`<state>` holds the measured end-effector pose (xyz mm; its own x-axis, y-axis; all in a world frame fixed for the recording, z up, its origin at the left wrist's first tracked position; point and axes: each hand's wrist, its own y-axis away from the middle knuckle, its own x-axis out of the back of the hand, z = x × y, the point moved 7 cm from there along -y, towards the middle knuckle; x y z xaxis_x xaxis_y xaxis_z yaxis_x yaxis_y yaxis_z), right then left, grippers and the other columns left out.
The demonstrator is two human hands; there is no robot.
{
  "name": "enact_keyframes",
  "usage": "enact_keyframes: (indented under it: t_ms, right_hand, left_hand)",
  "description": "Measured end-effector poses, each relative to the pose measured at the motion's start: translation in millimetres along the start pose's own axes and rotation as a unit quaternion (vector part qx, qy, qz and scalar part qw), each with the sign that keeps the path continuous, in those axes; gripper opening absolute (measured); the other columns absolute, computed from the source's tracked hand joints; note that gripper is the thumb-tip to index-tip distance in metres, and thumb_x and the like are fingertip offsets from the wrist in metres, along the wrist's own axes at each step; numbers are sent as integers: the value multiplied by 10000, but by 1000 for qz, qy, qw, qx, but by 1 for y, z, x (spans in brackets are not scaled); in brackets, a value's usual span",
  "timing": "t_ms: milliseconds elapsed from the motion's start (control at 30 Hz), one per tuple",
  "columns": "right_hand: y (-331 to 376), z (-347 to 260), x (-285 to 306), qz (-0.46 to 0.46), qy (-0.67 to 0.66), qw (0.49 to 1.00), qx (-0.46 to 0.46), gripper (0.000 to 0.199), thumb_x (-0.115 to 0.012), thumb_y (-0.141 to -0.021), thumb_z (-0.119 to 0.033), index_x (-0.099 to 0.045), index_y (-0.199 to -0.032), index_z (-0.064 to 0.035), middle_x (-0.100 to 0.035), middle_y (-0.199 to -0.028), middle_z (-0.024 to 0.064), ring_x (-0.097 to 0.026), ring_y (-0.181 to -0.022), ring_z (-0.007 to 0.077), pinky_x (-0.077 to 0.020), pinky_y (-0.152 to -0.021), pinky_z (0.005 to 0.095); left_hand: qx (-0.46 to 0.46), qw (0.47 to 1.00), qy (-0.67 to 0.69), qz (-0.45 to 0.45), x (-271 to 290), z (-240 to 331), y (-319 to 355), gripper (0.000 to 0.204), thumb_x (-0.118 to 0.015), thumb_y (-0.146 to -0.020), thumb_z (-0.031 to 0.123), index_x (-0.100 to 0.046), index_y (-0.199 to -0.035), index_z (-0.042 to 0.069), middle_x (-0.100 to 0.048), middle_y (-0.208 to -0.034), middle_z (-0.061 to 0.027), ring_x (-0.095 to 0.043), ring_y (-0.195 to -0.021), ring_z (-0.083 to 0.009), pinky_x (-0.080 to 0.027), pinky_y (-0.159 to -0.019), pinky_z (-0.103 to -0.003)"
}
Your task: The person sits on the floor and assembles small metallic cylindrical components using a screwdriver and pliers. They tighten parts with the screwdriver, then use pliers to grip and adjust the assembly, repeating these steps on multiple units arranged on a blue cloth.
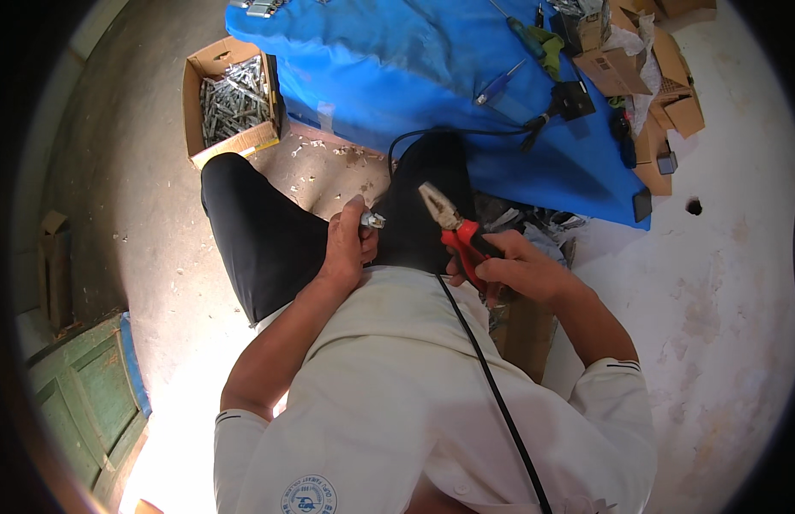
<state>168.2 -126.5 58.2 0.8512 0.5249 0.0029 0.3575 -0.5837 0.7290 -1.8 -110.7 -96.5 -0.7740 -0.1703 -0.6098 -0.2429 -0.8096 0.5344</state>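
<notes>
My right hand is wrapped round the red and black handles of a pair of combination pliers. The pliers' metal jaws point up and to the left, above my right thigh, with nothing visible between them. My left hand is closed on a small silvery metal piece, whose end sticks out between thumb and fingers toward the pliers. The rest of that piece is hidden in my fist, so I cannot tell its exact kind. Piece and pliers are apart.
A cardboard box full of metal parts stands on the floor at the far left. Ahead is a blue-covered table with a screwdriver and a black device with a cable. Torn cartons lie at the far right.
</notes>
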Motion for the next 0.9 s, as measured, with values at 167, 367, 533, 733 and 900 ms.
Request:
enact_keyframes:
  t_ms: [167, 367, 533, 733, 900]
  right_hand:
    - [-8, 6, -19, -99, 28, 994, -45, 353, -575, -794, -87, -572, -1125, 36, -645, -932, 93, -599, -734, 104, -504, -552, 236]
    - [-18, 17, -27, -64, -84, 994, -28, 371, -587, -780, -79, -543, -1132, 29, -625, -1014, 108, -631, -941, 176, -560, -679, 297]
    - [-19, 16, -27, -55, -66, 996, -28, 392, -593, -787, -110, -536, -1155, 10, -599, -933, 61, -610, -856, 137, -530, -684, 286]
    - [-30, 28, -26, -52, 4, 998, -31, 277, -615, -856, -193, -608, -1060, -5, -567, -757, -3, -508, -669, 69, -409, -562, 235]
    - [-32, 36, -23, -24, -27, 998, -51, 338, -616, -897, -257, -602, -1077, 28, -525, -695, 8, -476, -584, 82, -374, -505, 242]
  left_hand:
    - [5, 1000, 15, -11, 1, 0, -1, 369, -473, -901, 443, -390, -717, 133, -294, -475, 15, -233, -369, -84, -188, -355, -249]
    - [11, 999, 38, -9, 2, 0, 0, 356, -480, -900, 439, -398, -736, 133, -301, -490, 16, -239, -379, -80, -190, -360, -241]
    - [11, 999, 44, -11, 3, -2, -1, 352, -484, -901, 435, -401, -736, 135, -302, -493, 19, -245, -380, -80, -190, -360, -238]
    - [10, 998, 52, -15, 5, -3, -2, 332, -485, -902, 423, -414, -759, 132, -300, -494, 19, -253, -381, -82, -192, -359, -240]
    - [16, 998, 57, 4, 6, -2, 0, 330, -485, -900, 418, -410, -753, 132, -301, -491, 16, -249, -380, -87, -192, -363, -249]
